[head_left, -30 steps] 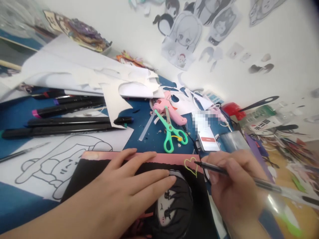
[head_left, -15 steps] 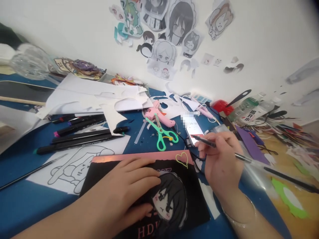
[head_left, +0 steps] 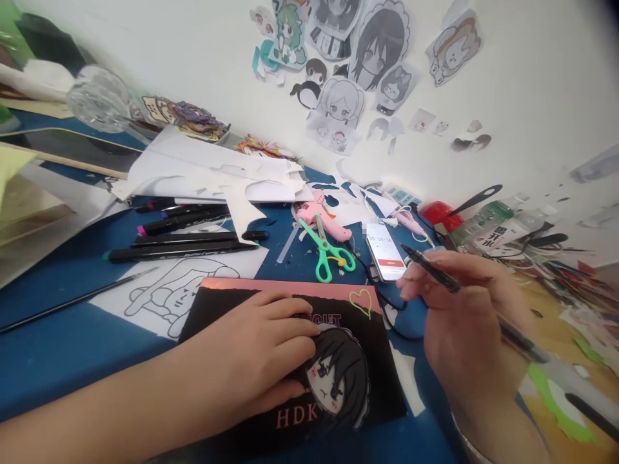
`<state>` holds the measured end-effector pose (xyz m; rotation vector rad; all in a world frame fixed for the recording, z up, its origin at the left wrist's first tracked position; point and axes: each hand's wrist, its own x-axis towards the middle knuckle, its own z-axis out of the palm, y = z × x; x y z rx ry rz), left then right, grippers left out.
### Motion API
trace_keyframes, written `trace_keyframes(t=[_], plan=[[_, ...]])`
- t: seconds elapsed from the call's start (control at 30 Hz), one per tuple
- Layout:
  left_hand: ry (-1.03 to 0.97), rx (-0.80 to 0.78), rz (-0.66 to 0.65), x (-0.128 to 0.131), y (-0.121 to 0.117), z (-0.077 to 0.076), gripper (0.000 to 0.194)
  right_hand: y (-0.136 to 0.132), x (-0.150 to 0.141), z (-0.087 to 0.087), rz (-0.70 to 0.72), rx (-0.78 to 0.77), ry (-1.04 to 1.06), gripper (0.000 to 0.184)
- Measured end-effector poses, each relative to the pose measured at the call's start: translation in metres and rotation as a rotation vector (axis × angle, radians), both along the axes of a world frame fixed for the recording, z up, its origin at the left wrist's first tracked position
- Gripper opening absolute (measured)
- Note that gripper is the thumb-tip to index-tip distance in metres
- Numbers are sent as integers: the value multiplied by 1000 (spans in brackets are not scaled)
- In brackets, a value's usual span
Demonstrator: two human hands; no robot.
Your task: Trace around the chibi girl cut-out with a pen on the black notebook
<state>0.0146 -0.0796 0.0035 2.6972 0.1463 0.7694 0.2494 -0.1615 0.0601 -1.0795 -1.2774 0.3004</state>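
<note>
My left hand (head_left: 256, 351) lies flat with its fingers stretched out on a black card (head_left: 377, 386) that shows a dark-haired cartoon face, pink letters and a pink top strip. A small yellow-green heart outline (head_left: 360, 301) sits at the card's upper right corner. My right hand (head_left: 464, 325) is closed round a black pen (head_left: 438, 274), held in the air to the right of the card, its tip pointing up and left toward a phone (head_left: 384, 251).
Green scissors (head_left: 326, 248) and a pink glue gun (head_left: 322, 216) lie behind the card. Black markers (head_left: 184, 245), a line drawing sheet (head_left: 178, 293) and a pile of cut white paper (head_left: 213, 174) sit to the left. Paper scraps and bottles crowd the right side.
My right hand has lifted the pen off the heart and drawn it back to the right. My left hand stays on the card. The view has pulled back and up.
</note>
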Motion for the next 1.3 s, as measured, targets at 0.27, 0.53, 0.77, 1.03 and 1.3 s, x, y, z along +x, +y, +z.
trace_keyframes(t=[0.27,0.53,0.77,1.03,1.3], plan=[[-116,42,-48,5,7,-6,28,-23,-2,6,85,-95,-164,9],[-104,20,-27,9,6,-7,23,-20,-10,-21,390,-159,-49,18],[-39,50,-41,9,2,-1,32,-21,-13,-26,319,-261,-204,30],[-16,59,-15,8,-1,2,37,-22,-12,-31,289,-243,55,14],[-35,42,-11,8,1,-2,38,-20,-16,-34,322,-299,-31,33]])
